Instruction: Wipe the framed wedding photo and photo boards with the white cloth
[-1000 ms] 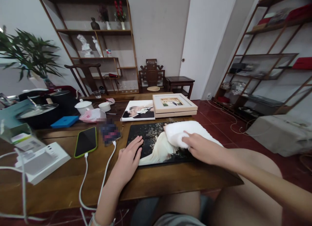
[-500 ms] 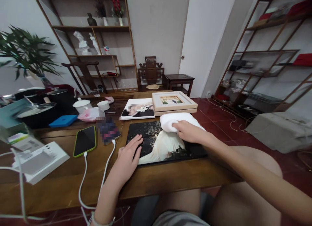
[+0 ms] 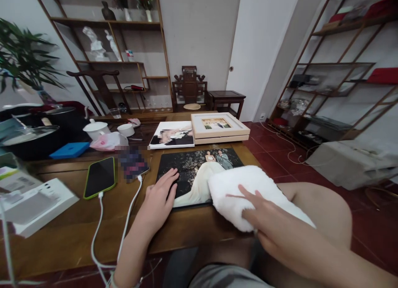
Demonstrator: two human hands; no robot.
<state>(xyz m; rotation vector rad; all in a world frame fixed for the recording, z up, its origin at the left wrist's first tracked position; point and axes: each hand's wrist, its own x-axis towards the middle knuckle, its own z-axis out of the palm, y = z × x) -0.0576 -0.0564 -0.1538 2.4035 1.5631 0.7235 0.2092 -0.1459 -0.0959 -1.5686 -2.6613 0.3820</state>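
A dark photo panel (image 3: 192, 168) showing a couple lies flat on the wooden table (image 3: 77, 234) in front of me. My left hand (image 3: 160, 197) lies flat and open on its near left corner. My right hand (image 3: 264, 217) presses a folded white cloth (image 3: 239, 188) against the panel's near right corner, with fingers stretched over the cloth. The cloth hangs partly past the table edge, over my knee.
Behind the panel lie a second photo print (image 3: 172, 135) and stacked wooden frames (image 3: 219, 128). To the left are a green-cased phone (image 3: 100, 177) on a white cable, a white box (image 3: 34, 205), a blue box (image 3: 70, 149), cups and black pots. Shelves line both walls.
My right hand has drawn the white cloth from the panel's far edge back to its near right corner. My left hand has stayed on the panel's left corner.
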